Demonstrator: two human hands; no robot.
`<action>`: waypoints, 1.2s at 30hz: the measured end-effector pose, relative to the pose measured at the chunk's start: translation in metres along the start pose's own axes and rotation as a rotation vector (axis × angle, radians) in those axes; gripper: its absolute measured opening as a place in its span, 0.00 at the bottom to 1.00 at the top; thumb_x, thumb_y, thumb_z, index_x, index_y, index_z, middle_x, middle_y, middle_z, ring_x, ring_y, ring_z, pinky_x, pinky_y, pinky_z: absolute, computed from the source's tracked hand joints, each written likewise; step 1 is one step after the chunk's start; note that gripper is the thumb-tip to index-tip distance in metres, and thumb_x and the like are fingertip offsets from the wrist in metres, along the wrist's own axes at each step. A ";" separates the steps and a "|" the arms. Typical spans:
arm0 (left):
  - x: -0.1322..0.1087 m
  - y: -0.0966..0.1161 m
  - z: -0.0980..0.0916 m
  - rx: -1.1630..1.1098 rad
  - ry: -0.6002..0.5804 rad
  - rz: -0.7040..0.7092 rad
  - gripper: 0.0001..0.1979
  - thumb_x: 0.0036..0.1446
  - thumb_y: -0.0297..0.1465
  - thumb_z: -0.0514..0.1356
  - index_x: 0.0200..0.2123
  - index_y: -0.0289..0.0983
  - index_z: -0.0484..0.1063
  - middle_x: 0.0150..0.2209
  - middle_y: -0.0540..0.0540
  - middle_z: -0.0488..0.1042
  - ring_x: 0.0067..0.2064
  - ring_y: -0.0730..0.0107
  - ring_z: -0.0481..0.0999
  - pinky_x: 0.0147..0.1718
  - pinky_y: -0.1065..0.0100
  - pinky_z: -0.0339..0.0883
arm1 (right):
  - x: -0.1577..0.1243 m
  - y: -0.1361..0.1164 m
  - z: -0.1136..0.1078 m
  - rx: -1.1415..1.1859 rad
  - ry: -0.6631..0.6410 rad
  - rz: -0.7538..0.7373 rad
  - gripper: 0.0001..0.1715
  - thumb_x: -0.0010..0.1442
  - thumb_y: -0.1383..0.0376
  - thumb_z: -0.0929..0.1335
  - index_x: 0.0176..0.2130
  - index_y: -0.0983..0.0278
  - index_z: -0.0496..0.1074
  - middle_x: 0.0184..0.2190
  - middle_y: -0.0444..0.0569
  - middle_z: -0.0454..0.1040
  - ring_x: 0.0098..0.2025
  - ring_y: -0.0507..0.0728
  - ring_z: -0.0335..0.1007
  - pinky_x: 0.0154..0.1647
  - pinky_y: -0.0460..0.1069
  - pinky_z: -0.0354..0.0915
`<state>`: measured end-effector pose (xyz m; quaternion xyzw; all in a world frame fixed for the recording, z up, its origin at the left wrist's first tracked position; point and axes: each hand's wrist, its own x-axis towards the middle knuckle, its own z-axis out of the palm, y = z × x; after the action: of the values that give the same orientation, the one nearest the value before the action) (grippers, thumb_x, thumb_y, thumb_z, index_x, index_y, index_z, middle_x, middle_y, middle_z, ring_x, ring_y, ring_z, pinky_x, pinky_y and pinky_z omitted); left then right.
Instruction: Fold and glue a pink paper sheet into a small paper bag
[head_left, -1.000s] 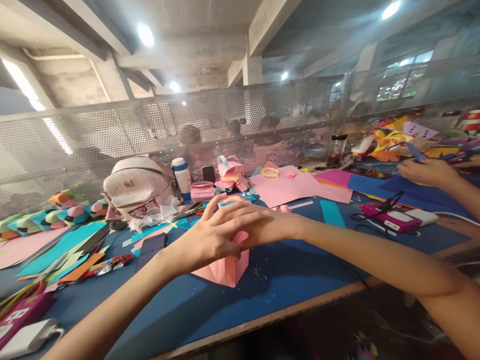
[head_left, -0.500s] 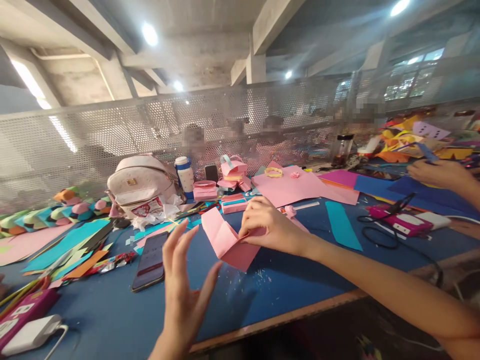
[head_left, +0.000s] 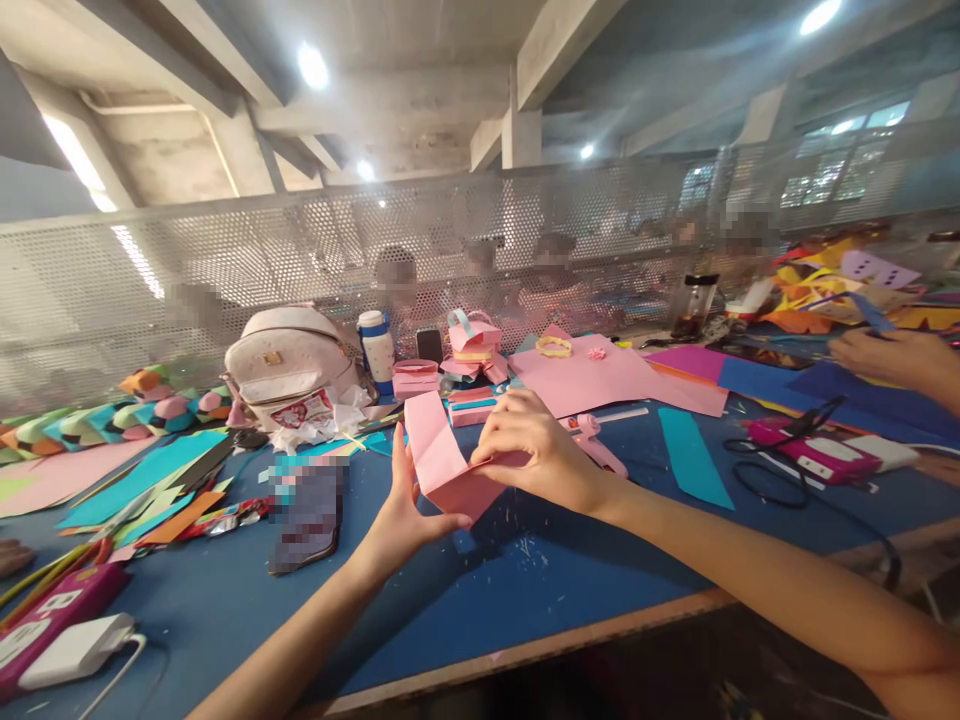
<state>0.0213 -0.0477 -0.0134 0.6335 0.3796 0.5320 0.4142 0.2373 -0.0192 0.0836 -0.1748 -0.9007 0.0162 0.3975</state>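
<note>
A folded piece of pink paper [head_left: 439, 448], bent into box-like sides, is held above the blue table between my two hands. My right hand [head_left: 525, 445] pinches its right edge between thumb and fingers. My left hand [head_left: 409, 510] grips the paper from the left, its thumb along the lower edge and its fingers partly hidden behind the paper. Just beyond my right hand lies a pink glue gun [head_left: 596, 445]. Behind the folded paper sits a small pink paper box with a blue strip [head_left: 469, 405].
A phone [head_left: 306, 515] lies left of my hands, near coloured paper sheets [head_left: 150, 480]. A pale backpack [head_left: 289, 365] and a bottle [head_left: 375, 350] stand at the back. On the right are a blue strip [head_left: 694, 458], a magenta power strip [head_left: 817, 448] and another person's hand [head_left: 881, 355].
My left hand, apart from the paper with fingers spread before, has moved up and right and closed on its left side. The folded paper has tilted more upright; my right hand still pinches it.
</note>
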 end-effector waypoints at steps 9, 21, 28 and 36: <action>-0.007 0.014 0.004 0.136 0.014 0.087 0.60 0.50 0.41 0.70 0.68 0.57 0.23 0.72 0.44 0.34 0.72 0.54 0.40 0.66 0.50 0.48 | -0.016 -0.001 0.003 0.029 -0.018 0.028 0.03 0.59 0.63 0.73 0.32 0.59 0.76 0.29 0.43 0.75 0.39 0.56 0.65 0.51 0.56 0.56; -0.038 0.017 0.014 0.409 -0.178 0.276 0.44 0.64 0.37 0.57 0.69 0.52 0.25 0.72 0.49 0.22 0.72 0.54 0.28 0.68 0.49 0.30 | -0.054 -0.027 0.010 0.114 0.078 0.142 0.05 0.61 0.67 0.71 0.35 0.57 0.79 0.30 0.44 0.74 0.37 0.55 0.63 0.49 0.56 0.57; -0.039 0.017 0.015 0.457 -0.185 0.287 0.40 0.67 0.40 0.51 0.69 0.48 0.23 0.72 0.47 0.22 0.72 0.55 0.26 0.68 0.49 0.30 | -0.055 -0.029 0.011 0.146 0.066 0.127 0.05 0.60 0.69 0.72 0.34 0.58 0.79 0.29 0.44 0.73 0.36 0.54 0.62 0.46 0.54 0.57; -0.037 0.020 0.016 0.580 -0.119 0.307 0.41 0.66 0.47 0.47 0.69 0.44 0.21 0.72 0.44 0.22 0.72 0.53 0.26 0.68 0.48 0.33 | -0.055 -0.026 0.014 0.173 0.048 0.108 0.07 0.60 0.69 0.71 0.34 0.58 0.79 0.30 0.44 0.73 0.37 0.54 0.62 0.47 0.54 0.56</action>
<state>0.0326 -0.0914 -0.0096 0.8048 0.3905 0.4201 0.1529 0.2535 -0.0597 0.0397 -0.1885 -0.8753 0.1110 0.4313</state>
